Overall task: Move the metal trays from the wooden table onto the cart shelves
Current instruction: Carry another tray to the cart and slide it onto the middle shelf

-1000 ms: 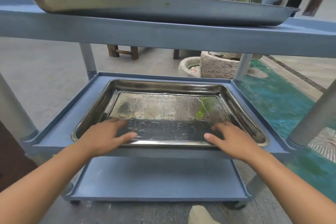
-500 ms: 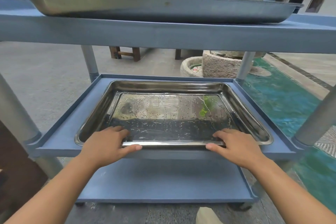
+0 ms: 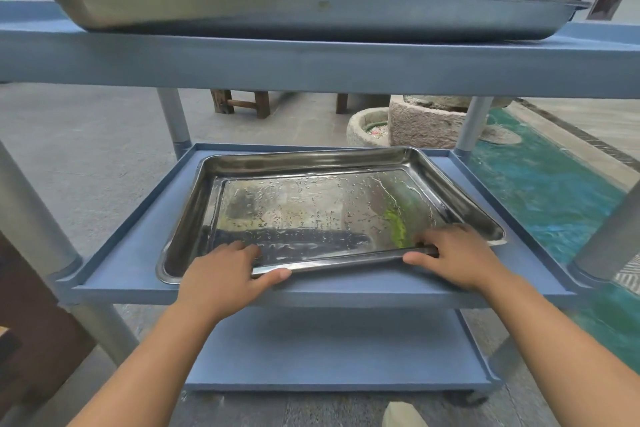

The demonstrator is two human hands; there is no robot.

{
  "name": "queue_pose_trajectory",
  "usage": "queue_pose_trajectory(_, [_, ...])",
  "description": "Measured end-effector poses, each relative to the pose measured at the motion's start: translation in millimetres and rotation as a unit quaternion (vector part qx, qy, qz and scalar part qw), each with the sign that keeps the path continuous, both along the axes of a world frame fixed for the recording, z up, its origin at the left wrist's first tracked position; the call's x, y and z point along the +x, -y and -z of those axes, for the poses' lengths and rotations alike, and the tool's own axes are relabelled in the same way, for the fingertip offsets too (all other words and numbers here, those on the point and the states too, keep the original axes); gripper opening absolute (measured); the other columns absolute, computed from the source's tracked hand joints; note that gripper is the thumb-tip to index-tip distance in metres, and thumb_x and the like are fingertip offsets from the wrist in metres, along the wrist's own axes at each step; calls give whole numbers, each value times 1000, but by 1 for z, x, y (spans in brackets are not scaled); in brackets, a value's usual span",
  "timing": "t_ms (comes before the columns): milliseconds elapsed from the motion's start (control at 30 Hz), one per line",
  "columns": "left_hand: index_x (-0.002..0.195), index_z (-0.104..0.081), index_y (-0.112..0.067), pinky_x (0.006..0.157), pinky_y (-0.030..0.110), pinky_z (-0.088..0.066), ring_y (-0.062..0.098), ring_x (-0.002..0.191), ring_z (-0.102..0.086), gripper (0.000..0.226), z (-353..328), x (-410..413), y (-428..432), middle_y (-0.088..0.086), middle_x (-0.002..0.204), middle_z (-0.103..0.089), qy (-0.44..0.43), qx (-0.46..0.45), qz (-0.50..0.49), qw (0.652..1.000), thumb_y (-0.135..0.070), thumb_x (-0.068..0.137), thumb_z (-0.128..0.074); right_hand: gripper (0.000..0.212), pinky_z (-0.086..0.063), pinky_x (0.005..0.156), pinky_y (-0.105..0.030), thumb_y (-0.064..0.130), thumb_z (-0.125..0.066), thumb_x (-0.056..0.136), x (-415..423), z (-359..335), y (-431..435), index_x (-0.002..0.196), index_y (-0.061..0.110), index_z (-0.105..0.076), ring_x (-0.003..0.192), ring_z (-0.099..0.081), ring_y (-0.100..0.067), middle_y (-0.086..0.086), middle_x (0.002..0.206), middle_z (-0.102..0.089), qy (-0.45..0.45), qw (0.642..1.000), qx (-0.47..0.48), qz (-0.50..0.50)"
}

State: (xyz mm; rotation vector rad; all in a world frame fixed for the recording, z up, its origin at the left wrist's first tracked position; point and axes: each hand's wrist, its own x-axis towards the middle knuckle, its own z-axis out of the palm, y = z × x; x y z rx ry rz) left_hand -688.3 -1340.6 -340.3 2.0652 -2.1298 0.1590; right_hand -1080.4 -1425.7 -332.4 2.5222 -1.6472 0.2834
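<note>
A shiny metal tray (image 3: 311,163) lies on the middle shelf (image 3: 138,253) of a blue cart, turned slightly so its right end sits farther back. My left hand (image 3: 225,274) grips the tray's near rim at the left, fingers inside and thumb under the edge. My right hand (image 3: 457,255) grips the same rim at the right. A second, larger metal tray (image 3: 277,7) rests on the cart's top shelf (image 3: 311,62).
The cart's bottom shelf (image 3: 329,350) is bare. Grey cart posts (image 3: 31,218) stand at the corners. Behind the cart are stone basins (image 3: 426,121), wooden stool legs (image 3: 242,104) and a green-painted floor strip (image 3: 554,191) on the right.
The tray has rotated a little on the middle shelf, its right end swinging back. Both hands have closed on the near rim; the view has shifted slightly left.
</note>
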Motion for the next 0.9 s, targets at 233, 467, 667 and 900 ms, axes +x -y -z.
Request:
queue_pose_trajectory(233, [114, -58, -32, 63, 32, -41, 14, 101, -58, 94, 2, -11, 5, -9, 107, -60, 7, 3, -24, 1000, -96, 67, -7, 87, -34, 104, -43, 97, -22, 62, -3, -1, 14, 111, 38, -63, 111, -58, -13, 15, 108, -69, 40, 998, 41, 39])
queue_pose_trajectory(467, [117, -57, -31, 67, 35, -40, 18, 108, -58, 99, 6, -20, 8, -6, 111, -61, 0, -4, -49, 999, -96, 65, -3, 75, -28, 107, -48, 91, -26, 68, -2, 0, 21, 100, 36, -64, 105, -56, -19, 12, 94, -63, 45, 996, 29, 68])
queue_pose_trajectory(667, [119, -55, -30, 66, 36, -39, 21, 108, -59, 100, 6, -26, 9, -3, 115, -60, -2, -10, -56, 998, -95, 65, 0, 76, -24, 110, -47, 93, -30, 63, -2, 4, 26, 97, 35, -66, 108, -53, -20, 9, 96, -61, 82, 992, 35, 85])
queue_pose_trajectory(900, [113, -55, -29, 69, 35, -45, 20, 105, -60, 97, 5, -28, 7, -4, 109, -60, 9, -17, -58, 998, -93, 66, 0, 75, -23, 107, -44, 96, -18, 62, -3, 15, 28, 91, 40, -59, 109, -51, -23, 11, 93, -54, 69, 993, 12, 91])
